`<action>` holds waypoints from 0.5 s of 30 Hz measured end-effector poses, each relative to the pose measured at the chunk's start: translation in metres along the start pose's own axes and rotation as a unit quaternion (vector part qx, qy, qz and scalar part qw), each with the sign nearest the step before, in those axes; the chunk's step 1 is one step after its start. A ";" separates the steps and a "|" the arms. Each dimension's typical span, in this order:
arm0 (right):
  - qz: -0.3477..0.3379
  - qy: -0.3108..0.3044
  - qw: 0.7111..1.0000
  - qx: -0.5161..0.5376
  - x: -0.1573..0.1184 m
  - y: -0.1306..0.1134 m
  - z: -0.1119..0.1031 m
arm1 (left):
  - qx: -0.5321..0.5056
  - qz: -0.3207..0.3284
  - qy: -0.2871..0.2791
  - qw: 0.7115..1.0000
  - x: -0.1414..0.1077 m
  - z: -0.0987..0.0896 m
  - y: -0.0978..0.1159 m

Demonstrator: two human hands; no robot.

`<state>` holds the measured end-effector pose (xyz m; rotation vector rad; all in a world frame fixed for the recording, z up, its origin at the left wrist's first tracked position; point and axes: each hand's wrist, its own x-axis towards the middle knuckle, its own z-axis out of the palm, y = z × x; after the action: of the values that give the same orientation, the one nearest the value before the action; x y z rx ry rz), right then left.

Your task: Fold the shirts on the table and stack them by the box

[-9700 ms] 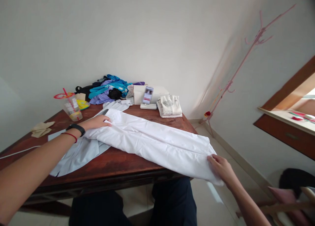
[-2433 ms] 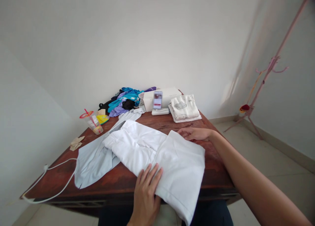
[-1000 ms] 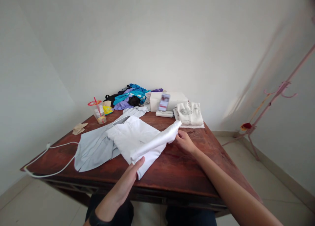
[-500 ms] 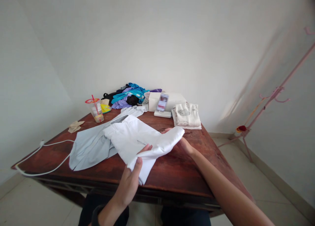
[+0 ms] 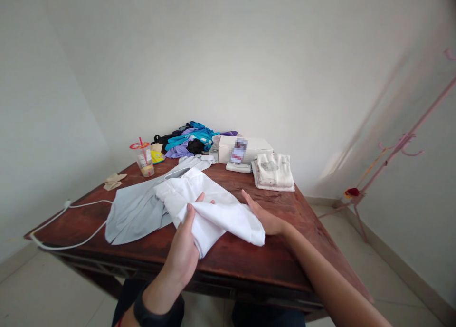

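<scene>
A white shirt (image 5: pixel 213 222), partly folded, lies across the middle of the table with one flap angled toward the front right. My left hand (image 5: pixel 183 253) pinches its near edge, thumb on top and the other fingers mostly behind the cloth. Beside the flap's right edge, my right hand (image 5: pixel 265 217) is open with fingers stretched out and grips nothing. Under the white shirt's left side spreads a light grey garment (image 5: pixel 131 217).
On the wooden table (image 5: pixel 285 260) a plastic cup with a straw (image 5: pixel 145 160), a crumpled napkin (image 5: pixel 114 181) and a white cable (image 5: pixel 71 246) are at left. Behind are piled clothes (image 5: pixel 192 139), a white box (image 5: pixel 256 149) and folded clothes (image 5: pixel 273 171). A pink coat rack (image 5: pixel 392 151) stands right.
The shirt's raised right flap has come down toward the table's front. My right hand has left its underside and now lies flat beside it. My left hand still holds the near edge.
</scene>
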<state>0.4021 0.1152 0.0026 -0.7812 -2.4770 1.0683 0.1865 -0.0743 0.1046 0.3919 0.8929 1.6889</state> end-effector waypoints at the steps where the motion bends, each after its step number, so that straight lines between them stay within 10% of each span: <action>1: -0.011 0.047 0.999 0.008 0.004 -0.001 0.007 | -0.006 -0.005 0.007 1.000 0.001 0.001 0.002; 8: -0.081 0.304 0.934 0.167 0.019 -0.008 0.022 | 0.036 0.025 -0.012 0.999 0.002 -0.006 0.001; 15: -0.033 0.262 0.929 0.259 0.025 -0.018 0.023 | 0.073 0.035 -0.053 0.995 -0.003 -0.020 -0.015</action>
<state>0.3644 0.1071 0.0025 -0.6918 -1.6602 1.2197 0.1842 -0.0833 0.0813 0.6116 0.9354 1.6546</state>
